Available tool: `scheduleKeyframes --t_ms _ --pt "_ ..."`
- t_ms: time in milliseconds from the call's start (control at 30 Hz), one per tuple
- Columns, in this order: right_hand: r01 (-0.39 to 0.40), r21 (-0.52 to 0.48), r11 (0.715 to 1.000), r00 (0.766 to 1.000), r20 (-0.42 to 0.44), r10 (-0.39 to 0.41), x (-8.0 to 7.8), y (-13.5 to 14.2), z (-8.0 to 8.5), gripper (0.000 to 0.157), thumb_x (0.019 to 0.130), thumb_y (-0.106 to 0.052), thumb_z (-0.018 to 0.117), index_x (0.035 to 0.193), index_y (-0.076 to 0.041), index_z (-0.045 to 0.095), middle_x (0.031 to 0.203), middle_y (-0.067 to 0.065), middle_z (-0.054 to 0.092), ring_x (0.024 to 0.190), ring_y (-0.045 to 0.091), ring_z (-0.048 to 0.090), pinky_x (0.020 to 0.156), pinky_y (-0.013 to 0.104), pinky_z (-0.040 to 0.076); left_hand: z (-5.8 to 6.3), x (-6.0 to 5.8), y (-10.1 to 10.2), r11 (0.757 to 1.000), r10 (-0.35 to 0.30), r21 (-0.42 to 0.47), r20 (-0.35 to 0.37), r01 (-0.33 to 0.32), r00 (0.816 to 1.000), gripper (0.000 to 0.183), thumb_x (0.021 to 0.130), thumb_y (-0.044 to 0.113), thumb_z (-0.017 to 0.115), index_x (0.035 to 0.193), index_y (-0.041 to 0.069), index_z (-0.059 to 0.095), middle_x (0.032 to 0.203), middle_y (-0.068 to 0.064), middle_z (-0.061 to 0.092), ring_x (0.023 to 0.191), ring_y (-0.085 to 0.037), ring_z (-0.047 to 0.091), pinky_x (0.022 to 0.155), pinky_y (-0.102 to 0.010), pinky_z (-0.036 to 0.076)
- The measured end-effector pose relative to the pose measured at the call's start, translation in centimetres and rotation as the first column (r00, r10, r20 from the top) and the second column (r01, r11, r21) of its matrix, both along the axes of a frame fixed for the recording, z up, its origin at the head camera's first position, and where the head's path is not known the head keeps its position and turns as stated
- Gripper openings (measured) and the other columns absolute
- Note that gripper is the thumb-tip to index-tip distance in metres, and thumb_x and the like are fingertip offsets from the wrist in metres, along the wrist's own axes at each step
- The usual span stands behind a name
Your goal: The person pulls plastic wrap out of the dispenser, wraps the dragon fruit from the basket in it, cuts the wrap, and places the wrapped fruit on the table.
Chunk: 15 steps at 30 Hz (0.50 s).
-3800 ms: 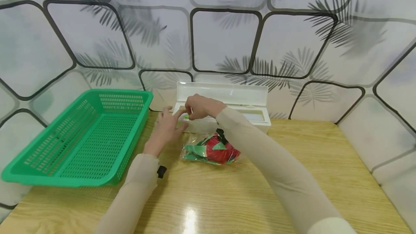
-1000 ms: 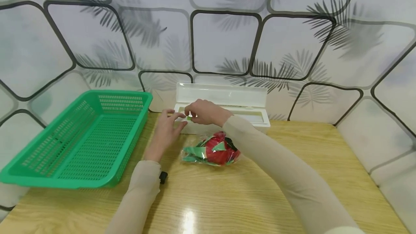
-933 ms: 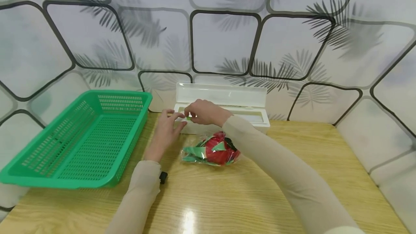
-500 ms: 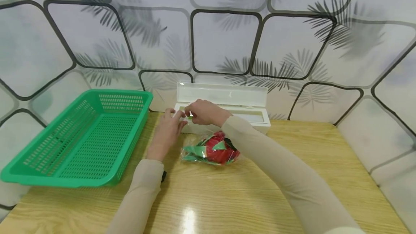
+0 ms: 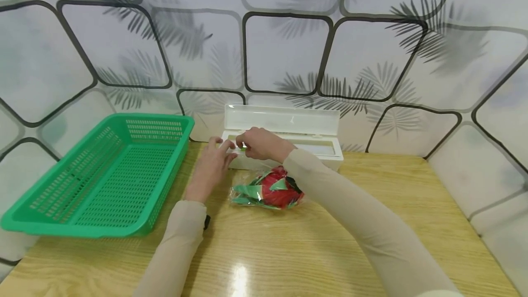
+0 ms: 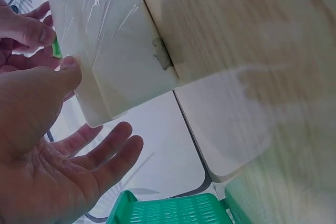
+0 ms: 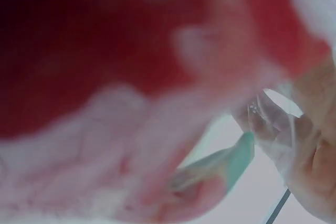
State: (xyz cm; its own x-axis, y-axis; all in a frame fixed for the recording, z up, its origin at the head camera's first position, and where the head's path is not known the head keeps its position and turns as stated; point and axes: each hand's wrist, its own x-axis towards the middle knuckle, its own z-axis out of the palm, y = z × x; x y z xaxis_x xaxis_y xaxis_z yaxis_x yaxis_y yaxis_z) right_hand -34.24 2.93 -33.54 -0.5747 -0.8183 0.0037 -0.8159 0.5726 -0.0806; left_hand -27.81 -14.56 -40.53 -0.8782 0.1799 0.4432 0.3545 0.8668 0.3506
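Observation:
A long white box stands against the wall with its lid raised. My left hand holds the box's left front edge, thumb at the front and index finger over the top; in the left wrist view its other fingers spread past the end. My right hand reaches over the front and pinches a small green piece at the box's left end, mostly hidden by fingertips. Below the right forearm lies a clear plastic bag with a red and green item inside, blurred and close in the right wrist view.
A large green basket with slotted sides stands on the left of the wooden table. The patterned wall rises right behind the box. A black strap piece shows at the left wrist.
My right hand and the green piece have shifted slightly right along the box. The left hand stays at the left end, its fingers a little more bent. Bag and basket stay put.

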Motion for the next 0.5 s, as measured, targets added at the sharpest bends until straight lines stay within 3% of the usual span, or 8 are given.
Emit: scheduleKeyframes --t_ms 500 --pt "0.027 0.022 0.999 1.0 0.001 -0.027 0.35 0.5 -0.04 0.022 0.09 -0.001 0.064 0.111 -0.004 0.07 0.095 0.01 0.073 0.082 0.021 0.061 0.077 0.037 0.053 -0.04 -0.06 -0.01 1.0 0.004 -0.004 -0.001 -0.004 1.0 0.024 0.101 0.026 0.063 0.117 0.008 0.064 0.13 -0.027 0.054 0.099 -0.048 0.064 0.079 -0.056 0.057"
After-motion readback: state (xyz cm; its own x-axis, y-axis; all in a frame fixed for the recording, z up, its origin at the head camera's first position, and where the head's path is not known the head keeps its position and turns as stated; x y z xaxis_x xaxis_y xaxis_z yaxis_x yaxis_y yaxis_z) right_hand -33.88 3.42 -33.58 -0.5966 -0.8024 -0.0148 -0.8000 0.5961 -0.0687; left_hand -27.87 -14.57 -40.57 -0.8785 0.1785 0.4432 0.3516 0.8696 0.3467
